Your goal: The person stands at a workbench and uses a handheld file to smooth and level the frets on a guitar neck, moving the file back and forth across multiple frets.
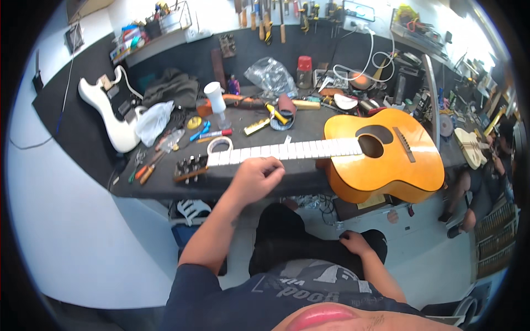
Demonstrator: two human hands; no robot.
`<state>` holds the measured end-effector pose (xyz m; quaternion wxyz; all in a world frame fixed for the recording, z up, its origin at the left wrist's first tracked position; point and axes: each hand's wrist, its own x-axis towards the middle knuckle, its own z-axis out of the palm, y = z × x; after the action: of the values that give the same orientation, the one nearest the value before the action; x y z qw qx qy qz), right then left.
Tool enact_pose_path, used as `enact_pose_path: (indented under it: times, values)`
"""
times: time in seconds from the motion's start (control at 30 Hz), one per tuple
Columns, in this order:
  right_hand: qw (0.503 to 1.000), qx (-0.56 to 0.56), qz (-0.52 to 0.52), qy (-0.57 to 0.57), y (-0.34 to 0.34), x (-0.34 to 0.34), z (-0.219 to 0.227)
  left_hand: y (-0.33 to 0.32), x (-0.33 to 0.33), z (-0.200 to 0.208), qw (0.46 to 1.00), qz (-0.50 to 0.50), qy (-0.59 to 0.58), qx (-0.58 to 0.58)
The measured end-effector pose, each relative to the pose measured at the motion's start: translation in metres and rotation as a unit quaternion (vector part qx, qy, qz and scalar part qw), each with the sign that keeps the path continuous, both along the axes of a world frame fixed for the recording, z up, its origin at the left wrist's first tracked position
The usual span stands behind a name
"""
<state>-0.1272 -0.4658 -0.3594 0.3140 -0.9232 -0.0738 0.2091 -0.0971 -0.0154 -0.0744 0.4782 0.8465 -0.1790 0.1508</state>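
Observation:
An acoustic guitar (pixel 386 176) with an orange-yellow top lies on the dark bench, its headstock (pixel 191 169) to the left. Pale strips cover its fretboard (pixel 309 149) between the frets; strings do not show. My left hand (pixel 255 179) is at the near edge of the neck, fingers curled and thumb against them. Anything in that grip is hidden. My right hand (pixel 356 243) rests on my thigh, away from the bench, its fingers lying loosely over the black trousers. A roll of tape (pixel 220 144) sits just behind the headstock end of the neck.
At the left lies a white guitar body (pixel 113 118) beside a plastic bag (pixel 154 123). Behind the neck stand a white-topped bottle (pixel 215 98), a red marker (pixel 221 133) and several tools. Orange-handled screwdrivers (pixel 147 175) lie front left. Another person (pixel 479 190) sits far right with a pale guitar body (pixel 470 148).

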Motion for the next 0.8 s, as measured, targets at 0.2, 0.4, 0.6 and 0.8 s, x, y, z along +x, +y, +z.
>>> enact_pose_path:
  times: [0.2, 0.4, 0.6, 0.8]
  values:
    - [1.000, 0.003, 0.000, 0.013, 0.011, -0.002, 0.104, 0.029, 0.156, 0.126, 0.991, -0.036, 0.023, -0.129]
    - [0.998, 0.009, -0.040, -0.039, 0.008, -0.010, 0.096, 0.070, 0.415, 0.148, 0.966, 0.118, 0.003, -0.228]
    - [0.986, 0.054, 0.018, -0.158, 0.009, 0.014, 0.064, 0.068, 0.530, 0.181, 0.928, 0.359, -0.098, 0.009]
    - [0.963, 0.111, -0.026, -0.243, 0.041, 0.062, 0.087, 0.061, 0.525, 0.202, 0.867, 0.412, -0.117, 0.255]
